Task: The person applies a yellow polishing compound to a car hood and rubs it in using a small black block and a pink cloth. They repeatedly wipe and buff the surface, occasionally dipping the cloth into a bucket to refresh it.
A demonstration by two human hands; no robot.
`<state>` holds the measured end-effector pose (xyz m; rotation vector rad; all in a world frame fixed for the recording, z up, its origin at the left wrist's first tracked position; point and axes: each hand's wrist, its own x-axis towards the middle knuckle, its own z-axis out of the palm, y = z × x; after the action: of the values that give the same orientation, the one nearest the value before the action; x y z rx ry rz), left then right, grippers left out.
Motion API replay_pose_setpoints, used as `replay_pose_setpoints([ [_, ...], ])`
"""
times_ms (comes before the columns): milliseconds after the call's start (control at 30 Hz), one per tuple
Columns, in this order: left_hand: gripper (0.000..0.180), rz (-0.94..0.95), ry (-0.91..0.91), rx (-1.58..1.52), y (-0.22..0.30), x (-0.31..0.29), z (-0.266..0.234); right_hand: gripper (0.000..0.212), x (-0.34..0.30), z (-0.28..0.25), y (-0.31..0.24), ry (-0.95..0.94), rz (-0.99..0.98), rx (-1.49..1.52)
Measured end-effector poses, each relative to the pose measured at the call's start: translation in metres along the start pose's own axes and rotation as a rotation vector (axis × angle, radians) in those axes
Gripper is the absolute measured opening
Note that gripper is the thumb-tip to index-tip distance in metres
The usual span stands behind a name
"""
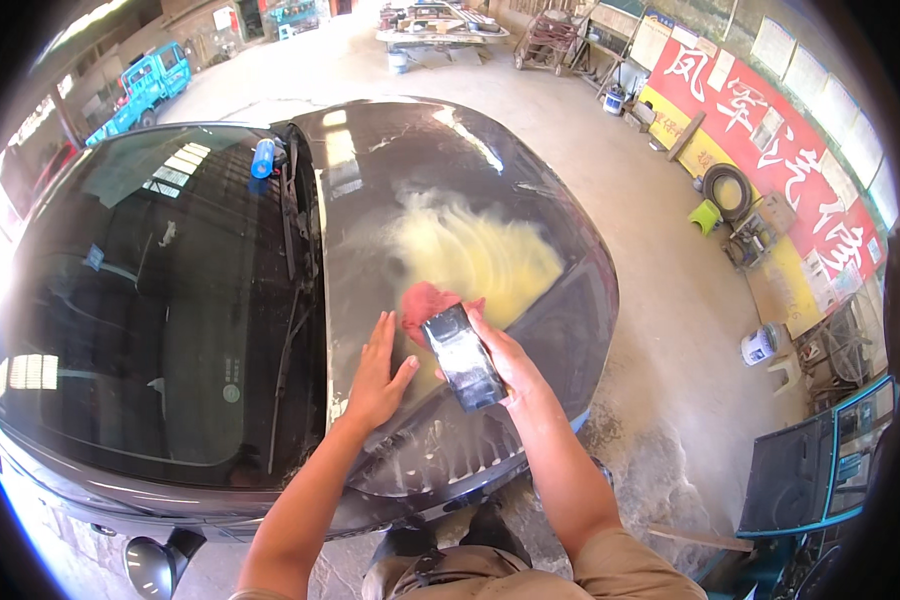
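Indoors, my bare right hand (pixel 510 365) grips a black, glossy, box-shaped block (pixel 463 360) over the dark, curved metal hood (pixel 370 215) of a car, while my left hand (pixel 378 385), fingers extended and holding nothing, lies just beside it. A crumpled, soft red cloth (pixel 427 300) shows at the block's far end, ahead of and between my hands; whether my right fingers also pinch it, I cannot tell. Beyond both hands spreads a pale yellow, powdery-looking patch (pixel 475 250) streaked with curved marks. To my judgement, this is rubbing-down work, and it calls for the block's working face laid flat, with light, even pressure and long, overlapping strokes that follow the hood's curve. Tipping an edge could gouge the patch; lingering in one place could leave a hollow. My left palm would serve best feeling for ridges where yellow meets dark paint, with dust wiped off first.
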<state>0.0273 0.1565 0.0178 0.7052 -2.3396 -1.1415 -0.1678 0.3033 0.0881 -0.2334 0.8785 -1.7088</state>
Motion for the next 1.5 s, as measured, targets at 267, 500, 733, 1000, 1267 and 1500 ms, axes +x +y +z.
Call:
replay_pose_setpoints([
  [267, 0.092, -0.104, 0.175, 0.356, 0.035, 0.078, 0.074, 0.059, -0.082, -0.152, -0.076, 0.221, -0.193, -0.053],
  [500, 0.058, 0.103, 0.205, 0.379, 0.07, 0.133, 0.144, 0.057, -0.175, -0.268, -0.105, 0.489, -0.247, 0.11],
  [733, 0.056, 0.133, 0.055, 0.434, 0.091, 0.116, 0.171, 0.057, -0.166, -0.294, -0.101, 0.554, -0.147, 0.167],
  [1000, 0.058, -0.067, 0.177, 0.521, 0.038, -0.002, 0.065, 0.06, -0.136, -0.29, -0.108, 0.416, -0.159, 0.167],
  [1267, 0.064, -0.23, 0.288, 0.628, 0.008, -0.064, 0.002, 0.056, -0.127, -0.28, -0.091, 0.5, -0.222, 0.017],
  [1500, 0.06, -0.016, 0.202, 0.474, -0.001, 0.025, 0.031, 0.039, -0.115, -0.197, -0.054, 0.474, -0.381, -0.249],
])
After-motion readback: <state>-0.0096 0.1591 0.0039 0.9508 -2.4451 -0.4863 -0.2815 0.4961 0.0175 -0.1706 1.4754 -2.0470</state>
